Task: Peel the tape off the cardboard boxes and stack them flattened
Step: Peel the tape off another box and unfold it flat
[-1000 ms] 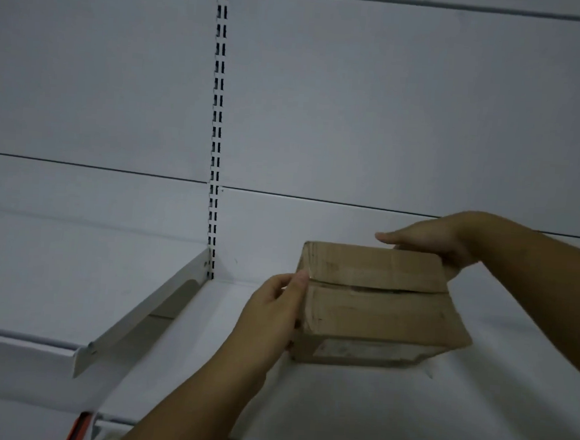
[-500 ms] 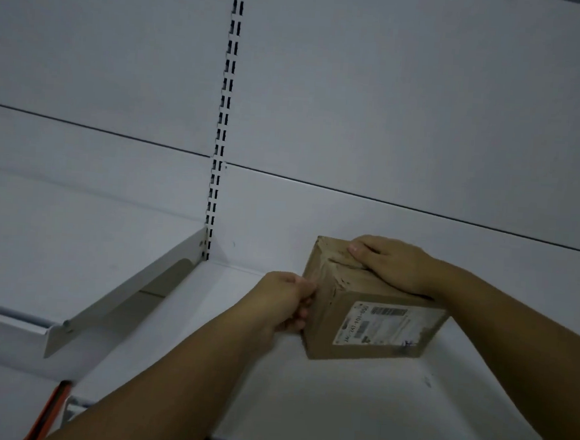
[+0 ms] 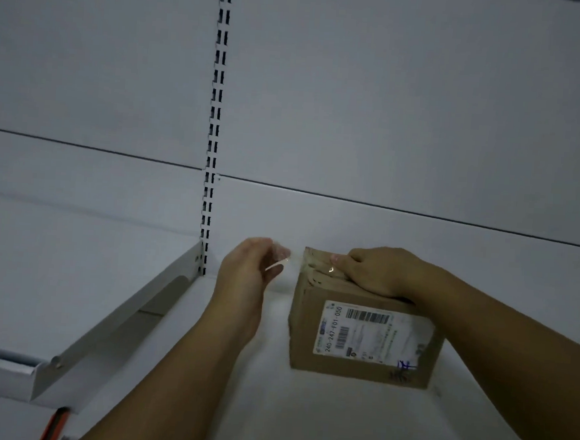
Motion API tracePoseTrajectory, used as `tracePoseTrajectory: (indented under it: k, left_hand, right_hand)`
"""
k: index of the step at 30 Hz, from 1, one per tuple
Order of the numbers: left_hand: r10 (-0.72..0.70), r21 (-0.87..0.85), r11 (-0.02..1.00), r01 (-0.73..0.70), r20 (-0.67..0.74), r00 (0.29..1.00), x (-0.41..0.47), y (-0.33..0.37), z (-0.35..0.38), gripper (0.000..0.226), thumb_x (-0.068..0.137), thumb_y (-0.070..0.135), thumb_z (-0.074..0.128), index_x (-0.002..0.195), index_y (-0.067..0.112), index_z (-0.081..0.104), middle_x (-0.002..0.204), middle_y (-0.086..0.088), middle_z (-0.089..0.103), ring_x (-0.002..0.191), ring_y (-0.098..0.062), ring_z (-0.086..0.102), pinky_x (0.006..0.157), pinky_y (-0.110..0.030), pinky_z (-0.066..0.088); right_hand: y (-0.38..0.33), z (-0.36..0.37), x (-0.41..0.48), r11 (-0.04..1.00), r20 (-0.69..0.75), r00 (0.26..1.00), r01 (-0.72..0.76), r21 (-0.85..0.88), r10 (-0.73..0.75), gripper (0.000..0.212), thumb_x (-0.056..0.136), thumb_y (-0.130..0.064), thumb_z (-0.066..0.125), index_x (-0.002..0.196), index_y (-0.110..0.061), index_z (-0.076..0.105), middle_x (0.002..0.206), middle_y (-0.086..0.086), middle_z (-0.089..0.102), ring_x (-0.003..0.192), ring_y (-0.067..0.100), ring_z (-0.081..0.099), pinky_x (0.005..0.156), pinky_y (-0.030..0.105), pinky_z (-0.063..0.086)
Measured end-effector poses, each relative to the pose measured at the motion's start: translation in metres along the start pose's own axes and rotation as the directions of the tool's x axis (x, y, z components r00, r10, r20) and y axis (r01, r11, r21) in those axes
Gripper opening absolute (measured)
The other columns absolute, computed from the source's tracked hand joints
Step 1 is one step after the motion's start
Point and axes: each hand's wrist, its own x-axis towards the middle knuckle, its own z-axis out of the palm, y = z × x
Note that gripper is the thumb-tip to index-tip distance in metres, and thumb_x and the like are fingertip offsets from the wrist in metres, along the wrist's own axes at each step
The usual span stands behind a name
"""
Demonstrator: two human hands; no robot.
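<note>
Both forearms are bare from the bottom edge of the frame up to the wrists, with no sleeve or cuff showing on either. The left hand (image 3: 248,268) and the right hand (image 3: 376,270) are uncovered, with no glove on either of them and no ring, watch or band visible on the fingers or wrists. The dim light and slight blur leave the fingernails too soft to make out.

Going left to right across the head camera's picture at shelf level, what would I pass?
Shelf bracket → slotted upright → left hand → strip of clear tape → cardboard box, with the right hand pressing on top.
</note>
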Motion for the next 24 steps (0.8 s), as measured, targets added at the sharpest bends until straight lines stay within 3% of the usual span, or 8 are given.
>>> tracePoseTrajectory:
  k: [6, 10, 12, 15, 16, 20, 22, 24]
  left_hand:
    - [0.126, 0.285, 0.94, -0.189, 0.224, 0.966, 0.015, 0.035, 0.061, 0.02, 0.095, 0.014, 0.047, 0.076, 0.011, 0.054, 0.067, 0.001, 0.064, 0.069, -0.013, 0.068, 0.064, -0.024, 0.058]
    - [0.035, 0.419, 0.892, -0.169, 0.309, 0.951, 0.021, 0.026, 0.098, 0.015, 0.092, 0.008, 0.049, 0.079, 0.008, 0.057, 0.075, -0.006, 0.065, 0.076, -0.02, 0.066, 0.073, -0.03, 0.058]
    - [0.025, 0.448, 0.882, -0.144, 0.26, 0.965, 0.02, 0.012, 0.102, 0.016, 0.089, 0.006, 0.051, 0.075, 0.009, 0.06, 0.077, -0.007, 0.065, 0.078, -0.02, 0.064, 0.075, -0.03, 0.056]
    - [0.07, 0.538, 0.825, -0.173, 0.207, 0.976, 0.021, 0.004, 0.1, 0.012, 0.085, 0.013, 0.056, 0.075, 0.012, 0.064, 0.075, -0.003, 0.064, 0.078, -0.021, 0.062, 0.074, -0.037, 0.054]
    - [0.094, 0.582, 0.786, -0.207, 0.218, 0.971, 0.022, 0.003, 0.098, 0.011, 0.084, 0.015, 0.057, 0.076, 0.013, 0.063, 0.073, -0.003, 0.063, 0.075, -0.02, 0.06, 0.071, -0.036, 0.052]
    - [0.213, 0.658, 0.641, -0.396, 0.343, 0.915, 0.018, 0.0, 0.098, 0.01, 0.085, 0.023, 0.061, 0.09, 0.015, 0.057, 0.085, -0.003, 0.06, 0.077, -0.015, 0.055, 0.069, -0.025, 0.045]
    - [0.213, 0.691, 0.618, -0.375, 0.311, 0.926, 0.019, 0.0, 0.096, 0.024, 0.087, 0.035, 0.059, 0.099, 0.018, 0.046, 0.097, -0.003, 0.056, 0.082, -0.012, 0.052, 0.068, -0.021, 0.04]
    - [0.139, 0.752, 0.555, -0.355, 0.337, 0.931, 0.02, -0.001, 0.094, 0.035, 0.088, 0.042, 0.056, 0.108, 0.022, 0.035, 0.102, 0.0, 0.054, 0.088, -0.008, 0.054, 0.071, -0.022, 0.042]
  right_hand:
    - [-0.005, 0.01, -0.006, 0.997, -0.122, 0.989, -0.076, 0.032, 0.079, 0.066, 0.088, -0.066, 0.015, 0.105, -0.019, 0.059, 0.108, 0.007, 0.064, 0.092, 0.022, 0.056, 0.082, 0.039, 0.044]
    - [-0.001, 0.004, -0.014, 0.906, -0.306, 0.946, 0.036, 0.422, 0.105, 0.035, 0.096, -0.029, 0.034, 0.108, -0.012, 0.062, 0.103, 0.011, 0.066, 0.092, 0.026, 0.059, 0.082, 0.037, 0.046]
    - [0.0, -0.005, -0.017, 0.766, -0.291, 0.942, 0.063, 0.639, 0.166, 0.025, 0.092, -0.011, 0.043, 0.106, -0.008, 0.063, 0.089, 0.009, 0.068, 0.082, 0.024, 0.062, 0.081, 0.036, 0.048]
    - [0.006, -0.017, -0.029, 0.255, -0.176, 0.964, 0.122, 0.959, 0.202, 0.026, 0.09, -0.008, 0.044, 0.105, -0.002, 0.065, 0.079, 0.016, 0.072, 0.07, 0.025, 0.068, 0.072, 0.034, 0.055]
    - [0.007, -0.016, -0.033, 0.153, -0.175, 0.97, 0.149, 0.977, 0.17, 0.027, 0.092, -0.014, 0.042, 0.102, -0.003, 0.065, 0.075, 0.016, 0.072, 0.065, 0.024, 0.068, 0.065, 0.032, 0.056]
    - [0.019, -0.011, -0.044, 0.344, -0.31, 0.95, 0.278, 0.897, 0.04, 0.027, 0.092, -0.033, 0.053, 0.091, -0.008, 0.065, 0.061, 0.002, 0.056, 0.052, 0.015, 0.052, 0.051, 0.028, 0.047]
    - [0.039, -0.018, -0.047, 0.331, -0.349, 0.933, 0.304, 0.893, 0.084, 0.017, 0.09, -0.023, 0.056, 0.081, -0.013, 0.066, 0.057, -0.002, 0.047, 0.049, 0.013, 0.042, 0.044, 0.023, 0.04]
    - [0.071, -0.025, -0.052, 0.229, -0.346, 0.926, 0.307, 0.924, 0.154, 0.018, 0.089, -0.017, 0.057, 0.072, -0.013, 0.061, 0.051, -0.004, 0.038, 0.044, 0.011, 0.031, 0.037, 0.019, 0.032]
